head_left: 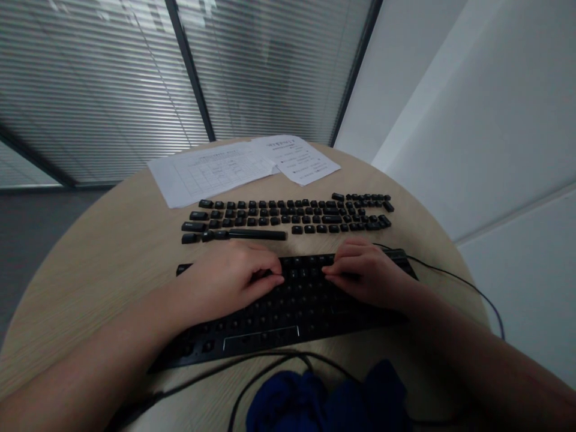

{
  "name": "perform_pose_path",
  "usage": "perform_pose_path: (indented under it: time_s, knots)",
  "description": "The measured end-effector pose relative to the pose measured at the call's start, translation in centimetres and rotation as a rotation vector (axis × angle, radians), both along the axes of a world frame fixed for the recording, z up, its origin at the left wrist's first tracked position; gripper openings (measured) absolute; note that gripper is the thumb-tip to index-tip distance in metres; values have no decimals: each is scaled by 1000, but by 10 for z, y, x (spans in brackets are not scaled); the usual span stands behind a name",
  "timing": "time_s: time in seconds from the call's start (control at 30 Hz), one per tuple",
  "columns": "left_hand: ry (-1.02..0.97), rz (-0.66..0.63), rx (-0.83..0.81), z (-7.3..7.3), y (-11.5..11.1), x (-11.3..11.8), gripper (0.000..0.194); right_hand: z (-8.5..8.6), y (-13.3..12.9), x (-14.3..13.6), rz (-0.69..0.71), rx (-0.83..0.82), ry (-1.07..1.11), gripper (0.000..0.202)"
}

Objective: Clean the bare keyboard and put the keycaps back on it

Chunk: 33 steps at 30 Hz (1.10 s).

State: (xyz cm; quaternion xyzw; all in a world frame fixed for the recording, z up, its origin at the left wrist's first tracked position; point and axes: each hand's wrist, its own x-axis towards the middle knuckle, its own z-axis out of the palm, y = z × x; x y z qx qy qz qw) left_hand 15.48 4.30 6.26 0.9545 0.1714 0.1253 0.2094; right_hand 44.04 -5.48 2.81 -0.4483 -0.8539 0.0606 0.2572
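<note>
Rnd tbl [90, 252]: blk kbd [288, 307], part-capped.

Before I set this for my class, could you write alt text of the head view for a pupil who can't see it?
A person's left hand and right hand are over a partly stripped black keyboard. Beyond it, loose keycaps lie in rows on a pale table, with printed papers farther back.
</note>
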Motion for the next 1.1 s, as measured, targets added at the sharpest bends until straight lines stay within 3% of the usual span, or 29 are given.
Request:
perform_pose_path:
  time_s: [0.13,0.27,0.37,0.5,0.7,1.1]
  knots:
    - [11,6,-1,0,0,1,20,5,-1,-1,-15,-25,-52,17]
    - [34,33,4,-2,2,1,23,5,0,-1,-7,-15,-88,35]
    - [50,48,18,0,2,0,24,2,1,2,-12,145,6,32]
    - [20,37,50,6,0,-4,25,9,-3,12,-127,357,192,26]
    - [-6,30,54,11,-3,-5,25,24,-12,23,-209,452,233,28]
    - [21,-5,46,0,0,-1,20,-4,12,28,-351,489,74,27]
